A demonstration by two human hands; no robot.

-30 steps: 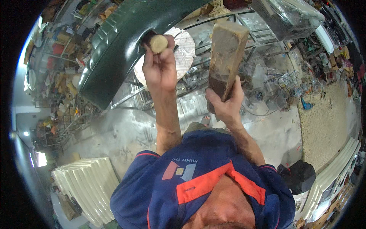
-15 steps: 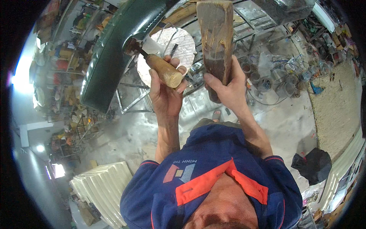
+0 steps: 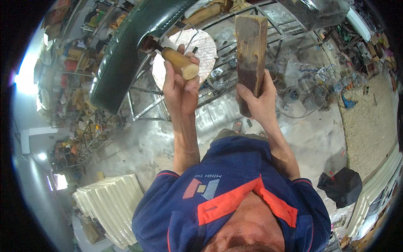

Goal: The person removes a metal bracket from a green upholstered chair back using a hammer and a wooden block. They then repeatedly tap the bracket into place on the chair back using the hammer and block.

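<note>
My left hand (image 3: 181,90) is closed around the wooden handle of a chisel-like tool (image 3: 180,64). Its dark metal end points up and left into a brown opening at the edge of a dark green padded, stitched piece (image 3: 121,63); the tip is hidden there. In my right hand (image 3: 262,100) is a worn wooden block (image 3: 251,52), gripped by its narrower lower end and held upright. The block stands to the right of the tool's butt end, apart from it.
A round white surface (image 3: 205,46) on a metal frame (image 3: 145,110) lies beyond my left hand. Jars and cables (image 3: 302,94) crowd the floor at right. White slabs (image 3: 111,208) are stacked at lower left, and a black bag (image 3: 342,187) lies at lower right.
The wooden block in my right hand has moved right and slightly down, farther from the handle. My left hand has shifted a little up, with the tool's end still at the brown opening.
</note>
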